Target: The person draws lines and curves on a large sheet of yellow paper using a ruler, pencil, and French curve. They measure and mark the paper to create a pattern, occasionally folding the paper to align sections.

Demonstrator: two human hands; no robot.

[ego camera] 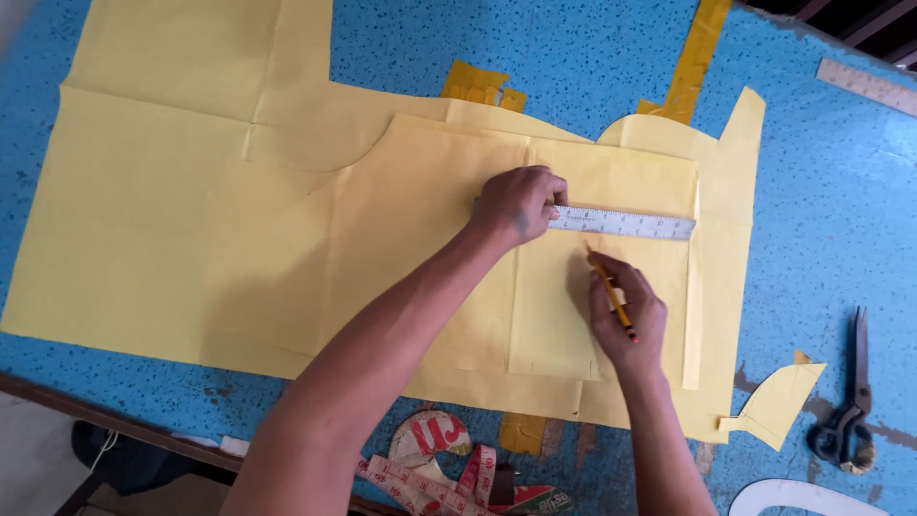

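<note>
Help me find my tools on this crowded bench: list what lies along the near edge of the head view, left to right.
Red-and-white rolled measuring tape → small yellow paper offcut → black-handled metal scissors.

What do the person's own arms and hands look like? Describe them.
Both forearms are bare, with no sleeves, gloves, watch or rings in view. The left hand carries a small dark mark, perhaps a tattoo, on its back. The right hand shows no markings.

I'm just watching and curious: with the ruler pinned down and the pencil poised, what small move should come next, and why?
Probably draw the pencil along the ruler's lower edge. The left hand presses the ruler flat on the yellow paper, and the right hand holds the pencil tip just below that edge.
</note>
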